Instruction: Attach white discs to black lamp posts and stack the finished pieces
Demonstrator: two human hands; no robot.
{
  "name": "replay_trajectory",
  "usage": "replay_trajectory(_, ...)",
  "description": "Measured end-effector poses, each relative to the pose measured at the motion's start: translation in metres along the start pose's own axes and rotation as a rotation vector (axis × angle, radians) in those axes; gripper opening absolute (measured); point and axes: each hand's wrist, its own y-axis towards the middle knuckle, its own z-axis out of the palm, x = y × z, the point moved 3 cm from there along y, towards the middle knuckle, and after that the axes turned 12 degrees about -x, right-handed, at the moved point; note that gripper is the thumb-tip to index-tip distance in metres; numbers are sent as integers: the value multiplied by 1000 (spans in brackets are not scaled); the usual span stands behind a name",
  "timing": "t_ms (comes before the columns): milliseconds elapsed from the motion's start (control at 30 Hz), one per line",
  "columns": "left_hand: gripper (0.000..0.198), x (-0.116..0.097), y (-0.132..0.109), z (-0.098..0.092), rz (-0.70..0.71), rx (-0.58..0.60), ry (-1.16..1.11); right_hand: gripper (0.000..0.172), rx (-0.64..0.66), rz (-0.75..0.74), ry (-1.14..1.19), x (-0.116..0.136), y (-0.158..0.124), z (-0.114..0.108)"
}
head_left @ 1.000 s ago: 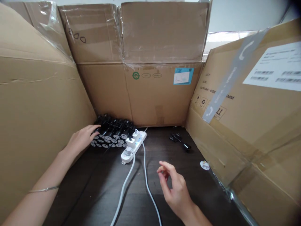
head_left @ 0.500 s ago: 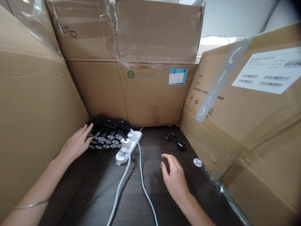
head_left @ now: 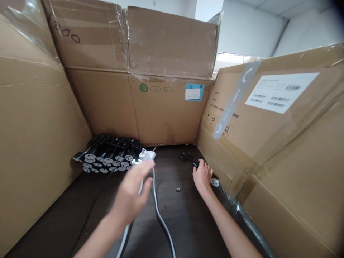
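My right hand (head_left: 202, 175) is curled over the thick end of a small black cylindrical device (head_left: 195, 164) with a bunched black cord (head_left: 185, 156). Most of that thick end is hidden under the fingers. My left hand (head_left: 133, 190), smeared by motion, hangs in front of a white power strip (head_left: 152, 155); its fingers are stretched out, the thumb apart, and nothing is in it. White plugs (head_left: 143, 154) sit in the strip, partly covered by this hand. Left of the strip lies a stack of black cylinders with white round ends (head_left: 109, 157).
Cardboard boxes wall in the dark tabletop (head_left: 172, 222): a left box (head_left: 34, 125), a back box (head_left: 166, 114) and a right box (head_left: 258, 143). White cables (head_left: 159, 216) run toward me. A round white sticker (head_left: 215, 182) and a small metallic bit (head_left: 178, 190) lie near my right hand.
My left hand has left the black stack and moved right, before the power strip. My right hand has moved forward onto the black device. The end cylinder at the stack's left now lies tilted outward.
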Motion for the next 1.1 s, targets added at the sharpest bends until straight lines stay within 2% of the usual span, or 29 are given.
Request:
replay_trajectory(100, 48, -31, -30, 39, 31, 314, -140, 26, -40, -23, 110, 11, -8, -15)
replay_trajectory(167, 48, -35, -41, 52, -76, 367, -205, 21, -62, -67, 209, 23, -17, -28)
replay_trajectory(233, 48, -31, -46, 55, -225, 322, -252, 18, -89, -125, 330, 38, -31, -42)
replay_trajectory(267, 48, -29, -47, 54, -288, 290, -270, 18, -135, -137, 519, 46, -39, -49)
replay_trajectory(300, 50, -26, -49, 53, -335, 262, -289, 19, -173, -125, 676, 53, -47, -55)
replay_trajectory(367, 52, -23, -50, 50, -367, 239, -332, 22, -186, -108, 845, 66, -62, -63)
replay_trajectory(467, 50, -22, -53, 46, -322, 212, -385, 26, -159, -216, 910, 80, -77, -69)
replay_trajectory(567, 49, -21, -54, 44, -304, 171, -392, 23, -105, -324, 913, 84, -84, -70)
replay_trajectory(700, 41, -13, -54, 46, -342, 168, -394, 19, 63, -418, 897, 84, -86, -67)
replay_trajectory(767, 35, -6, -53, 47, -357, 150, -384, 19, 145, -526, 859, 82, -81, -68)
replay_trajectory(833, 32, 1, -51, 47, -381, 128, -363, 19, 152, -592, 757, 76, -67, -69)
replay_trajectory(900, 31, 6, -50, 47, -414, 114, -338, 20, 45, -471, 528, 59, -44, -72)
replay_trajectory(933, 31, 7, -50, 47, -433, 114, -330, 24, 40, -385, 343, 48, -32, -72)
replay_trajectory(967, 31, 8, -50, 47, -449, 119, -327, 27, 97, -314, 126, 37, -22, -70)
replay_trajectory(1033, 32, 7, -51, 48, -476, 144, -330, 31, 327, -199, -334, 14, -10, -65)
replay_trajectory(1100, 33, 5, -53, 48, -494, 167, -333, 27, 412, -149, -443, 0, -6, -64)
